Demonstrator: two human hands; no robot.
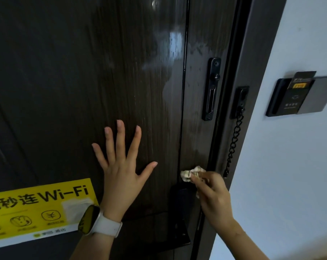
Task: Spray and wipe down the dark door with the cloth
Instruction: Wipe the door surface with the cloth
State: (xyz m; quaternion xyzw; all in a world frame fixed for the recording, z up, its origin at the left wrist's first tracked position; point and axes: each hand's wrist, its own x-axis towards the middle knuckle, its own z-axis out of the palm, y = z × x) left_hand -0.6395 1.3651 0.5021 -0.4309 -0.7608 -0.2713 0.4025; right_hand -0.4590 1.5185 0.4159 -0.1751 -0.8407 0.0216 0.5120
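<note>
The dark wood-grain door (65, 72) fills most of the view, with wet streaks and sheen on its upper right part. My left hand (121, 167) lies flat on the door with fingers spread, a white-strapped watch on its wrist. My right hand (211, 194) is closed around a small crumpled pale cloth (190, 173), which presses against the door's right strip just above the black lock plate (181, 207). No spray bottle is in view.
A yellow Wi-Fi sticker (40, 207) sits at the door's lower left. A black chain-lock slide (211, 89) is on the door; its chain (233, 143) hangs from the frame. A dark card-holder panel (297, 96) is mounted on the white wall at right.
</note>
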